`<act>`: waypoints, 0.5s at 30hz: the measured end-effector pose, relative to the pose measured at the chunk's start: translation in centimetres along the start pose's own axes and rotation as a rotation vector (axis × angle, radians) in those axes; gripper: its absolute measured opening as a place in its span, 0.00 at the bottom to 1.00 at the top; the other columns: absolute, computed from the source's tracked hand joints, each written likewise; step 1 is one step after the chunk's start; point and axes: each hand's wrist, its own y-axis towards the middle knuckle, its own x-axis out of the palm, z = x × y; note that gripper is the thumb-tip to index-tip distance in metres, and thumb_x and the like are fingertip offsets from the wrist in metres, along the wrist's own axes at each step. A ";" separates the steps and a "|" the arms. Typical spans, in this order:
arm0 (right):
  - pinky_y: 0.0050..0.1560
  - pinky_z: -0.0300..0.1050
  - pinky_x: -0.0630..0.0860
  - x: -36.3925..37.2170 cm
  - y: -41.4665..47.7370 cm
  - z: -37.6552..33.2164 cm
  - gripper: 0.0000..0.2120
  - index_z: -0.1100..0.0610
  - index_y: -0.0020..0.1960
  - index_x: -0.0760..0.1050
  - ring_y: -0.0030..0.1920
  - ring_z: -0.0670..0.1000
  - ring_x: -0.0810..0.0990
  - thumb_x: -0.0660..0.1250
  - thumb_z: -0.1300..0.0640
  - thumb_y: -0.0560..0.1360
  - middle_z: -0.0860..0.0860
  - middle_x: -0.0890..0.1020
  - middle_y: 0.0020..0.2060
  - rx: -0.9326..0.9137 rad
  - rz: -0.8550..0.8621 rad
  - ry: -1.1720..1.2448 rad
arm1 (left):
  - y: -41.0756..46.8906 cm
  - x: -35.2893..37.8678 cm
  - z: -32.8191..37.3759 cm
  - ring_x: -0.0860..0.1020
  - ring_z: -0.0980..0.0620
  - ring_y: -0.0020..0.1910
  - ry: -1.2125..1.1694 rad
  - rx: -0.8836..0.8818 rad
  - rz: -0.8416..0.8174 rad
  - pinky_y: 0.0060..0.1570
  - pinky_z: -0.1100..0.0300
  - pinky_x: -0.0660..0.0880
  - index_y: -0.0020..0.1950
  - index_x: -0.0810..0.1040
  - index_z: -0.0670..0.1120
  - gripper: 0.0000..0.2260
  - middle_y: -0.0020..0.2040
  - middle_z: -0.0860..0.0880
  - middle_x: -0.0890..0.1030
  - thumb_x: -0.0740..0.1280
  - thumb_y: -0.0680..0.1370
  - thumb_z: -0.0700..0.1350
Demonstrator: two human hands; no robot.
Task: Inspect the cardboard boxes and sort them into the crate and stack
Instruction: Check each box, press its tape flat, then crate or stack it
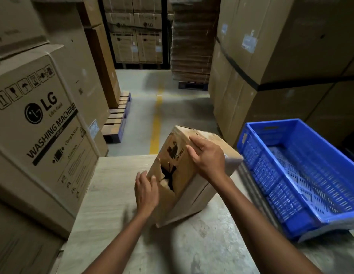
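Observation:
A small brown cardboard box (178, 186) stands tilted on the pale worktop (105, 194), its near face torn open with a ragged dark hole and printed with a black mark and "UN 3481". My left hand (146, 191) presses against the box's lower left edge. My right hand (206, 158) grips its upper right side, fingers spread over the top. To the right, a blue perforated plastic crate (302, 212) sits tilted with nothing visible inside it.
Large washing-machine cartons (43, 123) rise at the left, tall strapped cartons (271, 56) at the right. Between them runs a concrete aisle with a yellow line (155, 131), a blue pallet (118, 119), and a stack of flat cardboard (192, 40) at the back.

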 end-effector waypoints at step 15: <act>0.58 0.26 0.70 2.1 -5.2 2.9 0.16 0.50 0.56 0.80 0.72 0.47 0.71 0.63 0.54 0.69 0.50 0.76 0.68 0.306 0.106 0.558 | -1.7 -3.9 7.4 0.75 0.54 0.67 -0.551 0.167 -0.085 0.65 0.51 0.75 0.65 0.81 0.49 0.13 0.67 0.51 0.78 0.65 0.80 0.45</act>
